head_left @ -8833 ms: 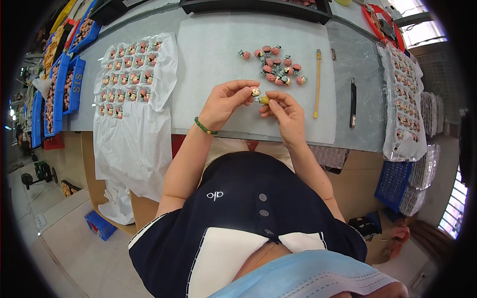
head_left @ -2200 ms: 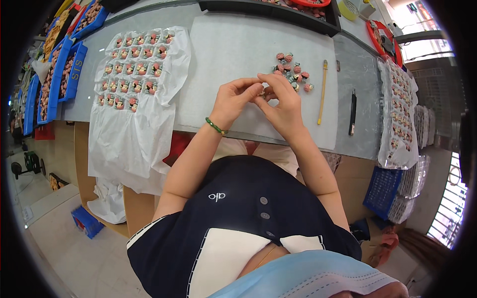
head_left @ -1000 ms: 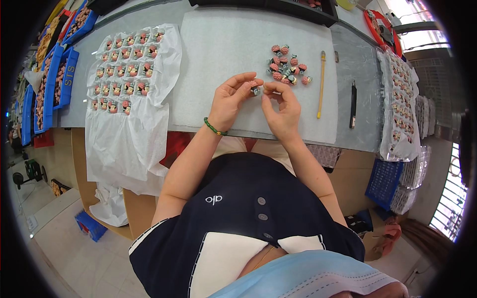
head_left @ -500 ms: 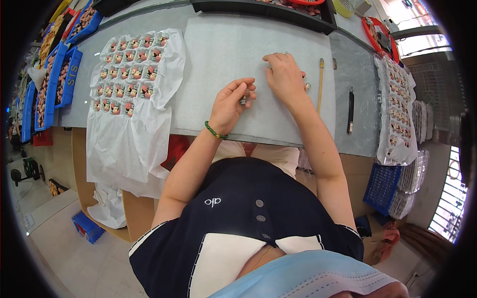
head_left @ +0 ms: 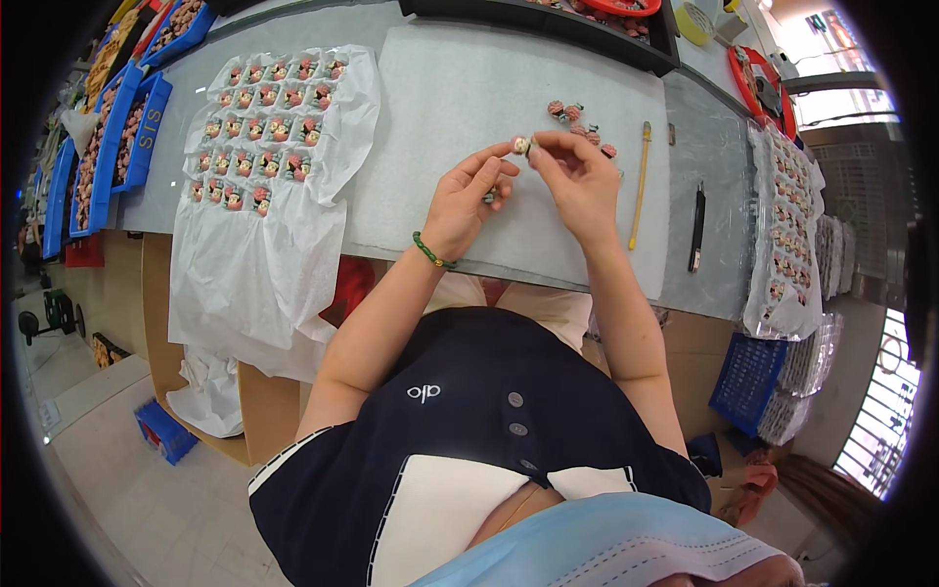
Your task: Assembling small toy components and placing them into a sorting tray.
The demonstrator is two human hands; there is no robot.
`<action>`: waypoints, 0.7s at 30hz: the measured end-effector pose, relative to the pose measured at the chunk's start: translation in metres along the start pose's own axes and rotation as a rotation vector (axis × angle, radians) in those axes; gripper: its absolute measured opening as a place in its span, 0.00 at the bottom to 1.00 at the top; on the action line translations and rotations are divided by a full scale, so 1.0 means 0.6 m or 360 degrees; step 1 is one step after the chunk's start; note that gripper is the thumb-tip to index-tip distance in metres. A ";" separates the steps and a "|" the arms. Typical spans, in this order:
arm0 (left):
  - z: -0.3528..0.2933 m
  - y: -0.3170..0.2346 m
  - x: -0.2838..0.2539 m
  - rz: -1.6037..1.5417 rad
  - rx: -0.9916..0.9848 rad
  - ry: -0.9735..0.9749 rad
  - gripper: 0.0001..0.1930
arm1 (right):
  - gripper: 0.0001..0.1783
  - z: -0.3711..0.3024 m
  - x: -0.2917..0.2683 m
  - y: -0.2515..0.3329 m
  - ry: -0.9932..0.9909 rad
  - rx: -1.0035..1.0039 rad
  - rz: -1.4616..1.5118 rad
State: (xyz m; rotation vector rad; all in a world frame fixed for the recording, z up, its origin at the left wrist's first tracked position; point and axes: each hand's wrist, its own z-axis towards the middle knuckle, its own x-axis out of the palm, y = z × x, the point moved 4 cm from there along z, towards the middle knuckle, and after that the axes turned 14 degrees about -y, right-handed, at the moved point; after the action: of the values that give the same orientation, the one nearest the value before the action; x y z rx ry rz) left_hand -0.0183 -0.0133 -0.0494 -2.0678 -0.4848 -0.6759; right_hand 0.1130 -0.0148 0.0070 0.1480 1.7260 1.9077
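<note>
My right hand (head_left: 579,188) pinches a small painted figurine (head_left: 520,145), pale and pink with dark green, between thumb and fingertips. It is raised over a white sheet (head_left: 421,117) on the grey table. Close by on the left, my left hand (head_left: 462,203) curls its fingers around another small figurine (head_left: 490,196), of which only a grey-green part shows. The left fingertips come near the figurine in the right hand; whether they touch it I cannot tell. Just beyond the right hand lie several loose pink-and-green figurines (head_left: 577,127).
On the left, a white compartment tray of figurines rests on thin white paper (head_left: 245,274). A yellow stick (head_left: 641,186) and a black pen-like tool (head_left: 697,227) lie at right, before another filled tray (head_left: 782,323). A black bin (head_left: 528,22) stands behind; blue bins (head_left: 147,127) stand far left.
My right hand has come back from the loose figurines toward my left hand, now with a figurine in its fingertips. My left hand still holds its figurine. The view has shifted slightly.
</note>
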 end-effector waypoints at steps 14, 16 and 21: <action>0.005 0.024 -0.004 0.0347 0.0195 0.0012 0.11 | 0.10 -0.096 -0.004 -0.073 -0.0053 0.0626 0.0830; 0.003 0.027 0.001 0.0406 0.0218 0.0025 0.10 | 0.09 -0.098 -0.009 -0.075 -0.0033 0.0540 0.0762; 0.001 0.033 0.004 0.0451 0.0175 0.0083 0.11 | 0.07 -0.104 -0.021 -0.070 -0.0144 0.0371 0.0663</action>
State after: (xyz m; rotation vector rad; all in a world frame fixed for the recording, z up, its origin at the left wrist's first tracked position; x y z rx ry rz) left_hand -0.0050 -0.0234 -0.0603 -1.9606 -0.1884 -0.5208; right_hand 0.1101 -0.0752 -0.0393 0.7205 1.9653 1.9313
